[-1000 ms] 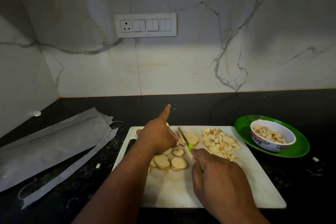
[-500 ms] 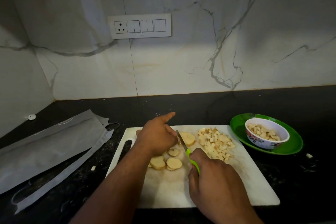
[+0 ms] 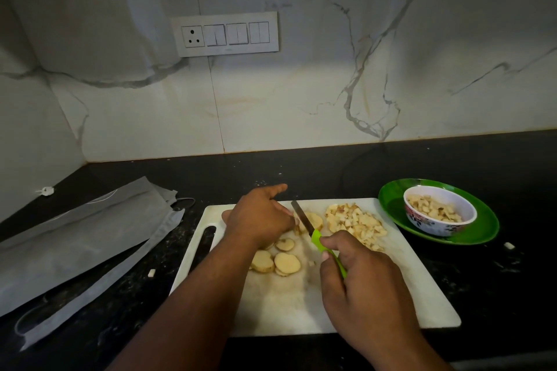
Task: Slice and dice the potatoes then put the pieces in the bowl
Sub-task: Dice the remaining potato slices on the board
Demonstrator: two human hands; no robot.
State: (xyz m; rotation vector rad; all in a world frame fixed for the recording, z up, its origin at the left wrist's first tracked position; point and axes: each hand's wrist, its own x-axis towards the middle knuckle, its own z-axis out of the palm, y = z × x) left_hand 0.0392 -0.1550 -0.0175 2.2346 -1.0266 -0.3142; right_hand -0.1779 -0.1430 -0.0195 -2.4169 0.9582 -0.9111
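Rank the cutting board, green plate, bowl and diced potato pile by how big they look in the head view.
1. cutting board
2. green plate
3 and 4. bowl and diced potato pile: these look alike, and the bowl sits farther back, so no ranking.

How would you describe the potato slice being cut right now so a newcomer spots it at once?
Start at the white board on the black counter. Between the left hand and the heap of dice, one slice lies under the knife. Unlike the loose slices nearer the person, it touches the blade.
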